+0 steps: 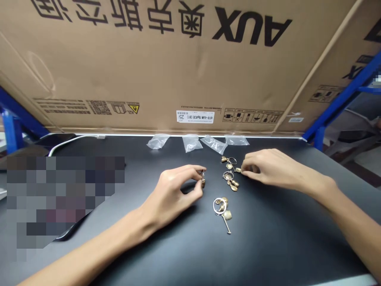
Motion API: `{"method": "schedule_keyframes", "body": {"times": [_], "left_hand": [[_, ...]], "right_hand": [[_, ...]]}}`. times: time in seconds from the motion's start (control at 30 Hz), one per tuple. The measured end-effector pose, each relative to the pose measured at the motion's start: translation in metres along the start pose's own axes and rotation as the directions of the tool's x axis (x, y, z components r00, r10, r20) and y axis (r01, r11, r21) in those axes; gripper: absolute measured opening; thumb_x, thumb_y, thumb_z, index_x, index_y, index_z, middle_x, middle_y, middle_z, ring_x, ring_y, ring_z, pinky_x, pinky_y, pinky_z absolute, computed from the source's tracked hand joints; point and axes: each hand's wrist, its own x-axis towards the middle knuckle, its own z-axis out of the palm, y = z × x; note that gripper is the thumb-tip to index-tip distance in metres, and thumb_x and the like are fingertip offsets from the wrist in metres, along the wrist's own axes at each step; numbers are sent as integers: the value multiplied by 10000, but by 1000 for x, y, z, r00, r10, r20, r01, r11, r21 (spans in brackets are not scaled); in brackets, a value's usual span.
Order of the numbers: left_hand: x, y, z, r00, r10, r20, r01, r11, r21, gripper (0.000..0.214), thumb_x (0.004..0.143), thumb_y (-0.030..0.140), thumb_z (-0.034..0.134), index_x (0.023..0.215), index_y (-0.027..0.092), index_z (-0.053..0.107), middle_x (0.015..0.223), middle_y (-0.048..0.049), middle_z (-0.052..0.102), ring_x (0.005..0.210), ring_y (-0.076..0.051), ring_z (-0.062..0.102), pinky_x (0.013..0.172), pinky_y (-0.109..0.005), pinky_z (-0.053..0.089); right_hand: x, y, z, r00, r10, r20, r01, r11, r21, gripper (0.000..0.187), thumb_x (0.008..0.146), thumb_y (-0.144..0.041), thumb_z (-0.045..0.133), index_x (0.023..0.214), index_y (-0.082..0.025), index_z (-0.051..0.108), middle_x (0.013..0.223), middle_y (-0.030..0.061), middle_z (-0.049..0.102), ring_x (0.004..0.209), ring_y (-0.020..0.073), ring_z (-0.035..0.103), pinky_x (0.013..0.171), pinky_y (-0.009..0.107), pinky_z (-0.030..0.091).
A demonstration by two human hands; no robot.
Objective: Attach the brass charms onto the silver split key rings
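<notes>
Hands apart. Left hand [174, 192] pinches a small gold metal charm [203, 179]. Right hand's fingertips [244, 169] touch a gold ring-and-charm piece [229, 163]; grip unclear. Two similar gold pieces [222, 210] lie on the black tabletop [276, 238] between the hands, at 12 o'clock.

The left hand [175, 192] pinches, thumb against fingertips (knuckles up); the right hand [264, 167], well right of it, curls its fingers back toward it.
</notes>
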Motion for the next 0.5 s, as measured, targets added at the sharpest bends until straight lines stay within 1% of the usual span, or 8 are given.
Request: {"method": "schedule_keyframes", "body": {"times": [0.07, 0.13, 0.23, 0.37, 0.43, 0.5], "left_hand": [[0, 0, 0, 1000, -6, 1, 6, 1000, -1, 113, 826, 97, 583, 764, 177, 632, 950, -53, 767, 861, -160, 733, 785, -251, 577], [0, 1, -1, 1000, -10, -9, 10, 1000, 1, 114, 830, 105, 580, 759, 178, 631, 939, -50, 768, 840, -159, 735, 776, -253, 579], [1, 3, -1, 999, -9, -38, 9, 1000, -1, 111, 832, 111, 582, 757, 176, 630, 924, -54, 771, 832, -163, 738, 766, -251, 581], [0, 8, 0, 997, 7, -74, -8, 1000, -19, 100, 825, 96, 594, 774, 170, 638, 961, -62, 768, 852, -157, 735, 792, -247, 578], [-1, 11, 1, 997, 23, -73, -26, 999, -38, 99, 825, 90, 597, 783, 169, 640, 984, -63, 763, 850, -150, 730, 794, -244, 577], [-2, 12, 2, 998, 38, -52, -41, 997, -61, 104, 832, 87, 591, 792, 170, 640, 995, -64, 758, 841, -145, 723, 782, -245, 578]], "right_hand": [[0, -2, -5, 1000, 13, 7, -14, 996, 93, 171, 894, -333, 578, 851, -253, 723, 813, -3, 723, 669, 165, 628, 579, 279, 415], [0, -8, -11, 999, 36, -3, -34, 972, 235, 195, 904, -378, 580, 885, -244, 720, 865, 8, 732, 715, 171, 645, 618, 279, 460], [2, -23, -14, 996, 87, -35, -62, 888, 457, 237, 909, -431, 586, 894, -229, 708, 915, 24, 736, 771, 180, 661, 678, 283, 504], [7, -50, -2, 985, 161, -54, -83, 734, 674, 226, 911, -417, 598, 873, -216, 695, 862, 13, 716, 740, 158, 650, 672, 264, 518], [9, -60, 7, 983, 174, -66, -67, 664, 745, 214, 915, -399, 598, 901, -208, 693, 880, 21, 709, 750, 160, 649, 670, 266, 525], [10, -68, 15, 980, 180, -87, -46, 625, 779, 207, 918, -386, 597, 911, -202, 690, 912, 32, 707, 779, 168, 652, 680, 273, 530]]}}
